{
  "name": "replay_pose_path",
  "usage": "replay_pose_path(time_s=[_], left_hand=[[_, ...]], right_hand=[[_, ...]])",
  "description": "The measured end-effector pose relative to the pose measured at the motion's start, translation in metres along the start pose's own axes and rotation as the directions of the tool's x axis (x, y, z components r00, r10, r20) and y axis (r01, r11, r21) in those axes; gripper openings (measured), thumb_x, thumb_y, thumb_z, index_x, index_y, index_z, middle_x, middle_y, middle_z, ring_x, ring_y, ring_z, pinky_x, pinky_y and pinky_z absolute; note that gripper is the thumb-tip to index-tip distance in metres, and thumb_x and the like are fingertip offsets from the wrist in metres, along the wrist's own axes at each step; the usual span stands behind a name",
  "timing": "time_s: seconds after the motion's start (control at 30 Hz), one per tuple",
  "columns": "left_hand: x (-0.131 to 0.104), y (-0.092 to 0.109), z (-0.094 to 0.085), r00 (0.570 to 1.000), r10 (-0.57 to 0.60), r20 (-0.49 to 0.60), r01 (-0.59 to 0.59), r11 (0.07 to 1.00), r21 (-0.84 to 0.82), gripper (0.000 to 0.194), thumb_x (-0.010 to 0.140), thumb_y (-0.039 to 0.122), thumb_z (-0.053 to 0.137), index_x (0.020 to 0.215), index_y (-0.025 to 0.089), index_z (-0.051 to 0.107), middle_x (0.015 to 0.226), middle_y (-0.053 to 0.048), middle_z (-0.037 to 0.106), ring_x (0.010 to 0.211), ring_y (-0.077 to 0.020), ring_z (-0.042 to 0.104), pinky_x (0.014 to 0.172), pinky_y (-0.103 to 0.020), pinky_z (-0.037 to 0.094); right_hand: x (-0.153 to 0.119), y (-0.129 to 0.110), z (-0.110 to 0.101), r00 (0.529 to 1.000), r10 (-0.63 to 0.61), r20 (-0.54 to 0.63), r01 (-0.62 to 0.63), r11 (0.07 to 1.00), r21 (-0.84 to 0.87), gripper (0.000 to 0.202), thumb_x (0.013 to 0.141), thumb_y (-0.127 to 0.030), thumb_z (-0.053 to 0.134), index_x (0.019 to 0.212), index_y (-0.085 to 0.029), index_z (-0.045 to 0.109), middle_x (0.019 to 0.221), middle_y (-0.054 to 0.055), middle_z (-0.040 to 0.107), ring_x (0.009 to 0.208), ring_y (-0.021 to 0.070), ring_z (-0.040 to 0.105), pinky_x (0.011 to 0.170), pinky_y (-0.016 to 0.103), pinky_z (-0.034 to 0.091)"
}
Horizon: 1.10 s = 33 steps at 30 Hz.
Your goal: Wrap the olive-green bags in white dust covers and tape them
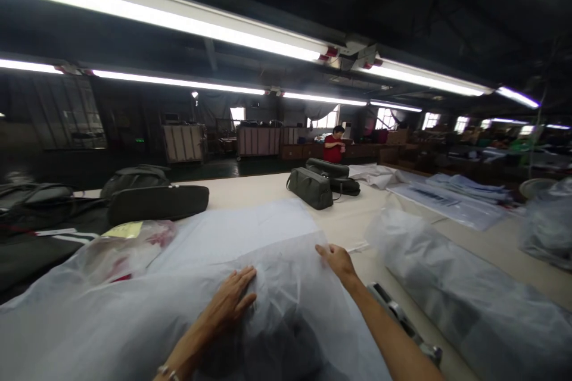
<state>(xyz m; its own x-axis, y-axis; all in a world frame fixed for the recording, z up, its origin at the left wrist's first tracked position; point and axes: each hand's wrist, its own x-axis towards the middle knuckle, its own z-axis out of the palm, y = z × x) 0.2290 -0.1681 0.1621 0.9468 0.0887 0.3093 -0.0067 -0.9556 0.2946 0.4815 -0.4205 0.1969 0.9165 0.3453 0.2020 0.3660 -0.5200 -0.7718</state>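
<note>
A large translucent plastic bag (pixel 286 286) lies across the front of the table, with something dark showing faintly inside. My left hand (pixel 230 297) rests flat on it with the fingers stretched out. At the bag's far right edge, my right hand (pixel 337 259) has its fingers closed on the plastic. Beneath and beyond the bag are flat white sheets (pixel 245 226). To the left, a clear bag (pixel 129 244) with red and yellow parts touches the plastic.
Dark green bags (pixel 158 203) are heaped at the left. Small dark green bags (pixel 310 186) stand mid-table. A filled plastic bag (pixel 473 292) and a long metal device (pixel 402 321) lie at the right. Printed plastic packaging (pixel 447 202) is farther back. A person in red (pixel 333 146) stands beyond the table.
</note>
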Motion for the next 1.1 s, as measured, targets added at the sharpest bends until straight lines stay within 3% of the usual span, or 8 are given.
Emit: replay_pose_path(time_s=[0.1,0.3,0.47,0.53,0.7,0.83,0.97,1.1], left_hand=[[-0.003,0.002,-0.005,0.999,-0.029,-0.016,0.029,0.999,0.032,0.048,0.097,0.044,0.040,0.142,0.026,0.044,0.144,-0.005,0.051,0.132,-0.0253,0.048,0.114,-0.048,0.035],[-0.007,0.005,-0.011,1.000,0.024,-0.011,-0.022,0.992,0.120,0.047,0.097,0.042,0.042,0.142,0.028,0.044,0.144,-0.002,0.051,0.130,-0.0234,0.050,0.113,-0.044,0.036],[-0.007,-0.002,-0.008,1.000,0.020,-0.010,-0.018,0.987,0.161,0.046,0.097,0.039,0.043,0.142,0.031,0.044,0.144,-0.001,0.050,0.131,-0.0238,0.049,0.112,-0.045,0.037],[-0.007,-0.003,-0.008,1.000,0.025,-0.006,-0.024,0.986,0.165,0.047,0.097,0.039,0.044,0.143,0.031,0.044,0.144,0.000,0.051,0.130,-0.0234,0.050,0.112,-0.044,0.038],[-0.008,0.003,-0.010,1.000,-0.012,-0.018,0.015,0.985,0.170,0.046,0.097,0.039,0.043,0.142,0.030,0.045,0.142,0.000,0.053,0.130,-0.0229,0.050,0.113,-0.043,0.037],[-0.008,0.004,-0.010,0.998,-0.050,-0.027,0.053,0.987,0.149,0.046,0.097,0.042,0.042,0.141,0.028,0.046,0.141,-0.002,0.054,0.130,-0.0236,0.050,0.111,-0.044,0.038],[-0.007,0.004,-0.010,0.999,-0.038,-0.032,0.042,0.989,0.142,0.045,0.097,0.044,0.043,0.139,0.028,0.049,0.141,-0.002,0.055,0.129,-0.0227,0.051,0.111,-0.043,0.039],[-0.006,0.006,-0.011,0.999,-0.027,-0.022,0.030,0.985,0.171,0.047,0.096,0.045,0.045,0.139,0.029,0.048,0.141,-0.001,0.054,0.130,-0.0230,0.051,0.110,-0.042,0.040]], right_hand=[[0.013,0.002,0.003,0.998,-0.064,0.018,0.063,0.997,0.045,0.040,0.082,-0.054,0.051,0.061,-0.021,0.060,0.057,0.001,0.059,0.063,0.0179,0.055,0.061,0.028,0.037],[0.033,0.016,0.016,0.993,-0.085,0.085,0.070,0.984,0.166,0.032,0.074,-0.051,0.065,0.060,-0.023,0.059,0.062,0.001,0.058,0.071,0.0187,0.054,0.068,0.029,0.035],[0.016,0.052,0.009,0.981,0.045,0.190,-0.108,0.936,0.335,0.064,0.084,-0.074,0.037,0.105,-0.021,0.065,0.091,0.009,0.068,0.078,0.0206,0.062,0.071,0.032,0.045],[-0.007,0.065,-0.002,0.935,0.052,0.351,-0.218,0.866,0.451,0.072,0.084,-0.079,0.032,0.116,-0.022,0.060,0.100,0.010,0.069,0.081,0.0209,0.064,0.071,0.033,0.049],[-0.045,0.067,-0.010,0.776,-0.072,0.627,-0.463,0.610,0.643,0.056,0.069,-0.064,0.073,0.102,-0.020,0.065,0.092,0.005,0.070,0.085,0.0220,0.063,0.079,0.033,0.049],[-0.037,0.068,-0.001,0.829,-0.008,0.559,-0.449,0.586,0.675,0.046,0.064,-0.057,0.079,0.081,-0.017,0.065,0.074,0.000,0.066,0.070,0.0165,0.056,0.070,0.028,0.044],[-0.024,0.080,-0.003,0.895,0.036,0.445,-0.343,0.694,0.633,0.048,0.069,-0.064,0.071,0.074,-0.018,0.062,0.064,-0.004,0.057,0.062,0.0130,0.046,0.059,0.026,0.036],[-0.012,0.071,-0.008,0.891,-0.027,0.453,-0.282,0.748,0.601,0.051,0.072,-0.067,0.066,0.082,-0.017,0.062,0.072,-0.002,0.059,0.068,0.0147,0.050,0.063,0.026,0.039]])
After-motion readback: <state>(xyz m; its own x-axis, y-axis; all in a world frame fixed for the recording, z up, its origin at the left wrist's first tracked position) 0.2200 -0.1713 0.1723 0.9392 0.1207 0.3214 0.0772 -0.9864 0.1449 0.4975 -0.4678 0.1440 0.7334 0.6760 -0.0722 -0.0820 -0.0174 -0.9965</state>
